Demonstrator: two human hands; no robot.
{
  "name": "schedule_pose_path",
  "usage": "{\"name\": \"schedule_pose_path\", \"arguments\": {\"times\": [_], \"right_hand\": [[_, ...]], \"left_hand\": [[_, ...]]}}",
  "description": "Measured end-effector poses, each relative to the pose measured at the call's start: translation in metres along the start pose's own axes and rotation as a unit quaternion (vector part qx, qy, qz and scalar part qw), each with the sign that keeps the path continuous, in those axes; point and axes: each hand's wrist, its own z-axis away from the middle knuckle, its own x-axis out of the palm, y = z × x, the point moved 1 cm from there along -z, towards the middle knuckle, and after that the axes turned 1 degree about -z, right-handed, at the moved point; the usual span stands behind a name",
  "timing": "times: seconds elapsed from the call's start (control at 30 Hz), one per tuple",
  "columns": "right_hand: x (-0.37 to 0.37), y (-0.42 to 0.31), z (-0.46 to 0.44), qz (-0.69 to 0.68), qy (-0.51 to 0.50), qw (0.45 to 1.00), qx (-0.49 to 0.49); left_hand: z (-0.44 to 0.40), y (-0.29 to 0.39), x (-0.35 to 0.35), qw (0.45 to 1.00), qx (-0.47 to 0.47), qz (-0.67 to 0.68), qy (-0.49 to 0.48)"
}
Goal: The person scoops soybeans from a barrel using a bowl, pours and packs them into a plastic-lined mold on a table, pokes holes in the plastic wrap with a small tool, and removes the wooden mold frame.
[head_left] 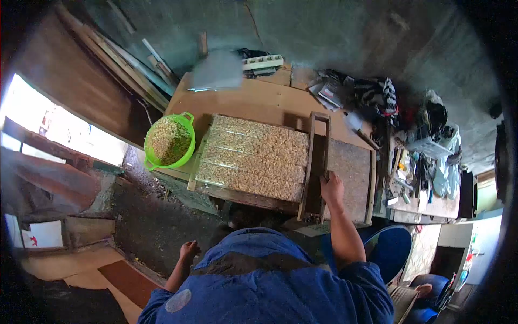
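My right hand [332, 189] is closed around the near part of a long, narrow wooden frame [319, 121], which stands across the right end of a wide tray [243, 196]. In the tray lies a flat layer of pale, chunky pieces [259, 159], with shiny straight lines across its left part that look like clear plastic. My left hand [189, 251] hangs low beside my body, away from the bench, its fingers curled with nothing visible in them. A bright green colander [190, 127] heaped with similar pale pieces [168, 139] sits left of the tray.
Right of the frame lies a worn flat board [348, 167] with wooden edges. A power strip [263, 62], a clear sheet [216, 70] and papers [326, 94] lie along the back of the bench. Planks [127, 65] lean at left; a blue barrel [396, 251] stands at right.
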Motion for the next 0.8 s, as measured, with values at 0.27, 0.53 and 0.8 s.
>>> {"name": "schedule_pose_path", "arguments": {"times": [0.27, 0.53, 0.8], "right_hand": [[-0.031, 0.006, -0.021, 0.017, 0.055, 0.998, 0.032], [-0.070, -0.082, -0.158, 0.075, 0.161, 0.963, -0.204], [-0.008, -0.235, -0.250, 0.151, 0.080, 0.940, -0.297]], "left_hand": [[-0.009, 0.015, -0.015, 0.989, 0.049, -0.081, 0.111], [-0.029, -0.048, -0.044, 0.993, -0.037, -0.003, 0.112], [-0.034, -0.080, -0.038, 0.992, -0.035, 0.033, 0.119]]}}
